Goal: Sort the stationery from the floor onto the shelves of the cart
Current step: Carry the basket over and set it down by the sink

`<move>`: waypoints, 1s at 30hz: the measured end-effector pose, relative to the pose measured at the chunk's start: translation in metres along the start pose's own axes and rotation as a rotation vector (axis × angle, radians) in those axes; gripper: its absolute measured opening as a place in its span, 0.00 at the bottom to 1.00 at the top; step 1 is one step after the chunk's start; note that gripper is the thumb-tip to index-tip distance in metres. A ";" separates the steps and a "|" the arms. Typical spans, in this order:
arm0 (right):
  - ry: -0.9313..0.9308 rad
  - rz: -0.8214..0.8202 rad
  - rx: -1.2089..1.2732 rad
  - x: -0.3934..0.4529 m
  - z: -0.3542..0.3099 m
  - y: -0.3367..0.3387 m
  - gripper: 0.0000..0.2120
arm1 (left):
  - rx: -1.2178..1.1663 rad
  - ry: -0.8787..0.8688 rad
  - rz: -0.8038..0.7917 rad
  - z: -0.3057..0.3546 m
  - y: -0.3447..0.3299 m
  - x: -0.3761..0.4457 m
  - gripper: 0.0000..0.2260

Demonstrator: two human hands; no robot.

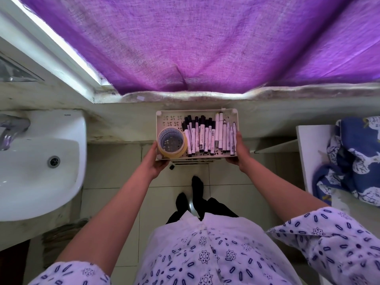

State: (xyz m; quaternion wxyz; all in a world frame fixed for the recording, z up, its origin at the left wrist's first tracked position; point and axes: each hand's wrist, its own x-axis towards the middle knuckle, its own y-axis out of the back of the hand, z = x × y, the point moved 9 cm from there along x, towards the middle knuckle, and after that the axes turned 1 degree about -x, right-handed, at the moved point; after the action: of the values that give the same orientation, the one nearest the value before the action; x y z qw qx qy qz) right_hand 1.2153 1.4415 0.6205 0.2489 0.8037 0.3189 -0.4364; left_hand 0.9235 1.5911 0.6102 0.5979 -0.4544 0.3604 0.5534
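Cart (164, 118) top shelf gripped both sides: left hand (157, 161) closed on near-left corner, right hand (239, 149) closed on right edge. Tape roll (171, 145) stands in shelf's left part, by left hand. Markers (205, 136) lie side by side across middle and right. Cart stands on tiled floor (115, 161), against wall below purple curtain (185, 48). Sink (41, 161) at left.

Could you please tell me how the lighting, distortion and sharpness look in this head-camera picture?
Head view: a purple tint from the backlit curtain washes over everything; wide-angle distortion bends the window ledge and the sink; the markers and tape roll on the cart's top shelf look fairly sharp, while the edges, such as the faucet, are smeared.
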 end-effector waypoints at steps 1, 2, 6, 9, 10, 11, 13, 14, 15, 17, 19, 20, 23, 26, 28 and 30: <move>0.003 0.005 -0.004 0.000 0.001 0.000 0.34 | 0.009 -0.005 -0.007 0.000 -0.001 0.000 0.22; 0.005 0.010 -0.005 0.000 0.001 0.000 0.34 | 0.021 -0.012 -0.015 0.000 -0.002 -0.001 0.20; 0.001 0.016 -0.018 0.002 -0.005 0.002 0.35 | 0.053 -0.028 -0.018 0.004 -0.006 -0.002 0.17; -0.007 0.009 -0.026 0.003 -0.008 0.002 0.35 | 0.072 -0.027 0.006 0.006 -0.010 -0.003 0.16; -0.005 0.007 -0.032 0.003 -0.009 0.002 0.36 | 0.071 -0.030 0.014 0.006 -0.011 -0.003 0.16; -0.002 0.004 -0.040 0.003 -0.011 0.002 0.36 | 0.068 -0.035 0.018 0.007 -0.013 -0.004 0.15; 0.000 0.003 -0.055 0.003 -0.012 0.003 0.36 | 0.068 -0.043 0.023 0.008 -0.015 -0.004 0.15; 0.000 0.004 -0.060 0.003 -0.012 0.003 0.37 | 0.067 -0.044 0.025 0.008 -0.016 -0.004 0.14; -0.002 0.005 -0.065 0.004 -0.012 0.004 0.37 | 0.066 -0.044 0.025 0.007 -0.017 -0.004 0.14; -0.002 0.006 -0.070 0.003 -0.012 0.004 0.38 | 0.060 -0.047 0.024 0.007 -0.017 -0.004 0.14; 0.007 0.005 -0.072 0.003 -0.014 0.003 0.38 | 0.061 -0.049 0.023 0.009 -0.017 -0.003 0.14; 0.005 0.006 -0.073 0.002 -0.014 0.003 0.38 | 0.065 -0.048 0.024 0.009 -0.017 -0.003 0.14; -0.009 0.016 -0.084 0.003 -0.014 0.004 0.39 | 0.069 -0.051 0.029 0.010 -0.017 -0.003 0.13; -0.013 0.019 -0.104 0.004 -0.015 0.005 0.40 | 0.068 -0.049 0.025 0.010 -0.018 -0.004 0.14; -0.019 0.013 -0.091 0.003 -0.014 0.004 0.40 | 0.066 -0.048 0.023 0.010 -0.017 -0.004 0.14; -0.016 0.014 -0.100 0.003 -0.014 0.004 0.41 | 0.065 -0.047 0.021 0.011 -0.018 -0.005 0.14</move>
State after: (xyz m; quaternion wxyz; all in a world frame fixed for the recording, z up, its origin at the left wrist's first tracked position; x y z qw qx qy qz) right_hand 1.2273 1.4493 0.6259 0.2944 0.7888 0.3329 -0.4246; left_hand 0.9396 1.5999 0.6206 0.6147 -0.4178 0.3686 0.5583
